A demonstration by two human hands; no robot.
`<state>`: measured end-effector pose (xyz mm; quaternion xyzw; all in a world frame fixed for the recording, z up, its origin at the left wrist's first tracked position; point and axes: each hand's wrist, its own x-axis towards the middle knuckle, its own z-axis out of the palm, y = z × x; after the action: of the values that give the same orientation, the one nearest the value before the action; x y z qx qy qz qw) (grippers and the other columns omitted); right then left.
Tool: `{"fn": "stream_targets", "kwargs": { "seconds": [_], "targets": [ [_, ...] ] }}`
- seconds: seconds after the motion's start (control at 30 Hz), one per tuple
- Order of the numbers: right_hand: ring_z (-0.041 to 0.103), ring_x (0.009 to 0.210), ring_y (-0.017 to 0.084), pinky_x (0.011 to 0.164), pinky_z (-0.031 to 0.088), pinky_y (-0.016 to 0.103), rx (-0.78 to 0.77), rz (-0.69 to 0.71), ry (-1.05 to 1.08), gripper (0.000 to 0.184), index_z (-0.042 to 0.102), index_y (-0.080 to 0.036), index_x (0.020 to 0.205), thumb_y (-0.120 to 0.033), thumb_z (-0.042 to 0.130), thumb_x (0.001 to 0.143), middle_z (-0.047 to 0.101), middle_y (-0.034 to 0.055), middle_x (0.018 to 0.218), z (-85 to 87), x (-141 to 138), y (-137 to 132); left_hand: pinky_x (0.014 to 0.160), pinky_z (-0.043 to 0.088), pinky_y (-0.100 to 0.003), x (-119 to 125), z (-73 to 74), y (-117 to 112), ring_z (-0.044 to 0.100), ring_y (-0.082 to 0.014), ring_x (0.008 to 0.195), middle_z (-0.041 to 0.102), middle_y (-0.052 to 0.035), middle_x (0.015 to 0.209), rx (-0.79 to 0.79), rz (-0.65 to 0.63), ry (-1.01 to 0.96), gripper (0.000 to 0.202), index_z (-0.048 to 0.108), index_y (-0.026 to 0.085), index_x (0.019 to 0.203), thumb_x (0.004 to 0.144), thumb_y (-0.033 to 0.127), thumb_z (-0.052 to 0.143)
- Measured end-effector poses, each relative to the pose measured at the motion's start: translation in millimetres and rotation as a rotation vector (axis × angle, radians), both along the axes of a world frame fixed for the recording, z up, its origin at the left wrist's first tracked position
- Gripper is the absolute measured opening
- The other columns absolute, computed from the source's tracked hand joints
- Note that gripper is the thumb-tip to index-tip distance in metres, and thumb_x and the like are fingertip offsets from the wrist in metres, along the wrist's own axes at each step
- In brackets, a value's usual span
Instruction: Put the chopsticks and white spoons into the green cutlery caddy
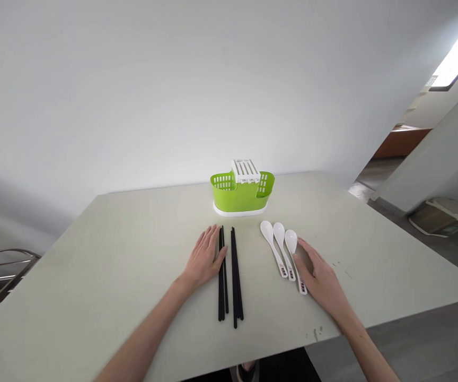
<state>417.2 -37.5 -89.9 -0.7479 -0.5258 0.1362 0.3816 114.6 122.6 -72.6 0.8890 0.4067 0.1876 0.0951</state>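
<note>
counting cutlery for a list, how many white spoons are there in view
3, side by side on the table: the left spoon, the middle spoon, and the right spoon beside the right hand. More could be hidden inside the green basket.

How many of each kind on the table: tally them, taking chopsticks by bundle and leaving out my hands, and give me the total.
White spoons: 3
Bundles of black chopsticks: 2
Green-and-white basket: 1
Total: 6
</note>
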Motion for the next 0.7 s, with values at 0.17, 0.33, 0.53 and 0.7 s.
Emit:
{"fn": "stream_targets", "kwargs": {
  "seconds": [0.17, 0.33, 0.53, 0.7],
  "targets": [
    [0.049, 0.148, 0.032, 0.117, 0.046, 0.054, 0.002, 0.005, -0.005, 0.059, 0.046, -0.032, 0.157, -0.058, 0.042, 0.104, 0.052, 0.0058, 0.161, 0.5, 0, -1, 0.13, 0.03, -0.051, 0, -2.3, 2, 0.032, -0.029, 0.159, 0.041, -0.0161, 0.168, 0.011, 0.025, -0.038, 0.072, 0.029, 0.018, 0.164, 0.105, 0.058, 0.042],
    [0.05, 0.147, 0.033, 0.116, 0.047, 0.054, 0.016, 0.002, -0.009, 0.059, 0.047, -0.032, 0.157, -0.057, 0.043, 0.104, 0.052, 0.0056, 0.161, -2.4, 2, -1, 0.128, 0.034, -0.053, -1, -9.4, 8, 0.036, -0.0279, 0.157, 0.047, -0.0156, 0.164, 0.019, 0.04, -0.083, 0.058, 0.034, 0.019, 0.161, 0.109, 0.046, 0.032],
    [0.05, 0.146, 0.032, 0.117, 0.046, 0.053, 0.011, -0.006, -0.006, 0.058, 0.048, -0.031, 0.155, -0.057, 0.043, 0.104, 0.053, 0.0059, 0.16, -0.9, 2, -1, 0.128, 0.033, -0.057, -1, -9.4, 6, 0.031, -0.0329, 0.159, 0.045, -0.0181, 0.165, 0.035, 0.122, -0.098, 0.06, 0.036, 0.016, 0.159, 0.109, 0.049, 0.034],
    [0.05, 0.147, 0.031, 0.118, 0.044, 0.054, 0.015, -0.002, -0.01, 0.057, 0.048, -0.03, 0.154, -0.056, 0.043, 0.104, 0.053, 0.006, 0.16, 0.7, 1, -1, 0.127, 0.028, -0.064, -4, -10.8, 7, 0.021, -0.0409, 0.161, 0.049, -0.0207, 0.161, 0.079, 0.281, -0.074, 0.068, 0.042, 0.014, 0.155, 0.105, 0.06, 0.04]
  ]
}}
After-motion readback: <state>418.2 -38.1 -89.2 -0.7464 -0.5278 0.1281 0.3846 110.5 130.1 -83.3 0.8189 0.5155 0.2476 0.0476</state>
